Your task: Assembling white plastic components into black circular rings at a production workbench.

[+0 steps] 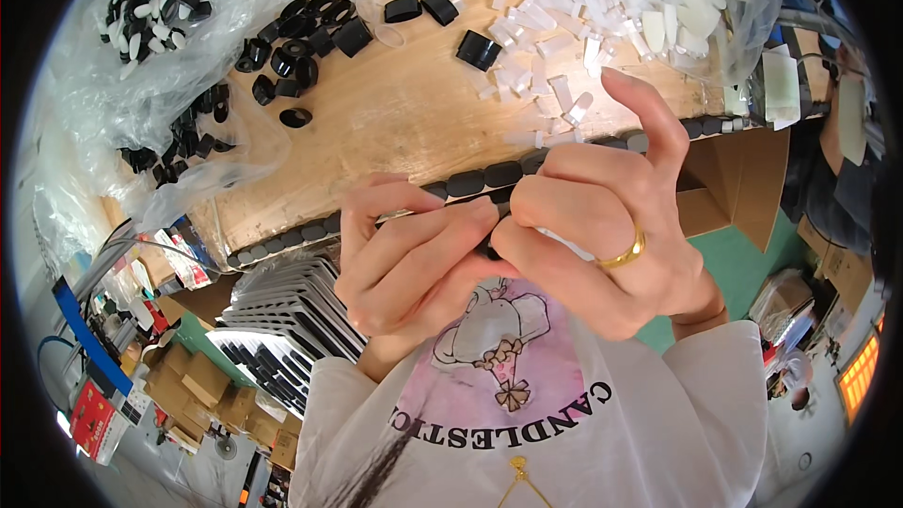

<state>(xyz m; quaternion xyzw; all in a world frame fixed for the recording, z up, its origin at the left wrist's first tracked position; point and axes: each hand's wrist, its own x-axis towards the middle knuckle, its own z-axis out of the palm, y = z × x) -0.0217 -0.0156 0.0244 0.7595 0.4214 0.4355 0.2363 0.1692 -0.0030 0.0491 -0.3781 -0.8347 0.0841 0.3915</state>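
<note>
A small black piece (502, 211) is between the fingertips of the left hand (414, 249) and the right hand (602, 235), just off the near edge of the bench (376, 108). Both hands pinch it, the right with one finger raised toward the far side. Fingers cover most of the piece, so its long axis and which way its end points cannot be told. Beyond, black rings (353, 37) lie to the left, clear plastic pieces (562, 92) to the right.
</note>
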